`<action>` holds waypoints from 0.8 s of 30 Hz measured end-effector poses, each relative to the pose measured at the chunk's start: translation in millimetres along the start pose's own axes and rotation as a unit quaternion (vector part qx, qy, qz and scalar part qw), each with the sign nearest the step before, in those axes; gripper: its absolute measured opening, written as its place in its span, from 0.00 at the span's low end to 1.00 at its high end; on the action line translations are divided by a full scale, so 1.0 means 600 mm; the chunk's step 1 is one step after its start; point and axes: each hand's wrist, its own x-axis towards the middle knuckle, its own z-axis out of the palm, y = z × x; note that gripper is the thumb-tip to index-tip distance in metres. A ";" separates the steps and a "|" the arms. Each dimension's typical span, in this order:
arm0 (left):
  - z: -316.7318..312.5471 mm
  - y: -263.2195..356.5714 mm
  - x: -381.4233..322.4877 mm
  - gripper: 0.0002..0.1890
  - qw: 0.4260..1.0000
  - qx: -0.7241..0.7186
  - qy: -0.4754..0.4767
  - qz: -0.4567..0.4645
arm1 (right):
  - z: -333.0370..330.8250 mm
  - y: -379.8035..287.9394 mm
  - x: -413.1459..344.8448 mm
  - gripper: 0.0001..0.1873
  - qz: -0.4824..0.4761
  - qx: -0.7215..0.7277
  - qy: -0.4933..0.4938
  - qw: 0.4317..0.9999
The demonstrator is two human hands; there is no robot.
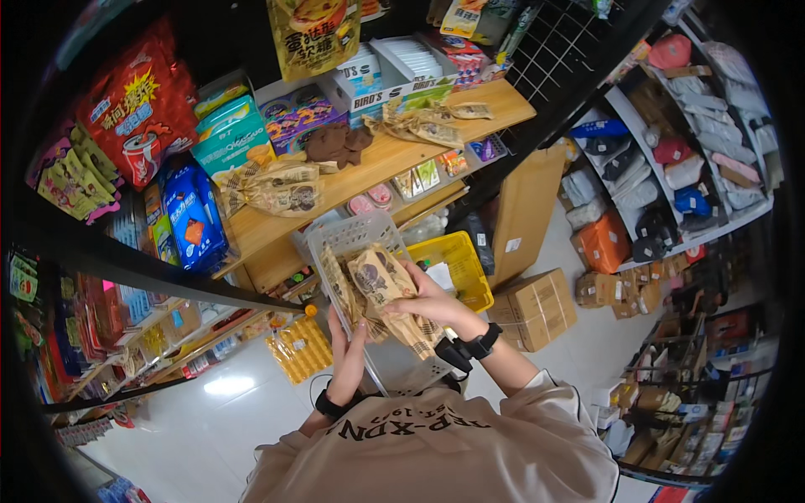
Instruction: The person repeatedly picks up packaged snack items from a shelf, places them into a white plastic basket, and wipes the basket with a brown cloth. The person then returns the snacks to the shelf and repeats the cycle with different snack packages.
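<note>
A translucent plastic basket [402,368] with slotted walls is in front of my chest, tilted, its far end near the wooden shelf [371,170]. My left hand [346,361] grips its left side wall, thumb towards the inside. In the basket lie several tan, brown-printed paper snack packets [339,276]. With my right hand [434,305] I hold one tan packet [380,273] over the others; its lower end hangs towards me. More tan packets lie on the shelf, at the left [277,188] and at the right [421,126], with dark brown pieces [336,144] between them.
Behind the shelf packets stand candy boxes [390,94] and teal bags [233,135]. A yellow crate [481,276] sits right of the basket, near a cardboard box [534,311]. A black shelf post [188,280] crosses at left. A rack of bagged goods [679,157] stands at right.
</note>
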 end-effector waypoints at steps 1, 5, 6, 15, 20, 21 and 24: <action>0.002 -0.002 0.002 0.33 1.000 -0.017 0.002 -0.016 | -0.007 -0.006 -0.007 0.40 0.000 0.008 0.011 1.000; 0.008 -0.008 0.009 0.31 0.998 -0.015 0.026 -0.047 | -0.053 -0.037 -0.028 0.41 0.014 0.121 0.040 0.992; 0.009 -0.007 0.010 0.31 0.998 -0.015 0.024 -0.047 | -0.070 -0.047 -0.029 0.41 0.002 0.147 0.041 0.988; 0.074 -0.049 0.008 0.28 0.988 -0.098 0.118 -0.010 | -0.364 -0.150 0.065 0.20 -0.048 0.220 0.213 0.951; 0.119 -0.084 0.000 0.23 0.974 -0.087 0.207 0.028 | -0.560 -0.221 0.190 0.14 -0.121 0.198 0.297 0.926; 0.131 -0.089 -0.008 0.24 0.973 -0.090 0.209 0.036 | -0.591 -0.235 0.219 0.12 -0.132 0.192 0.314 0.921; 0.163 -0.092 -0.036 0.31 0.968 -0.089 0.236 0.016 | -0.655 -0.262 0.301 0.13 -0.132 0.168 0.324 0.921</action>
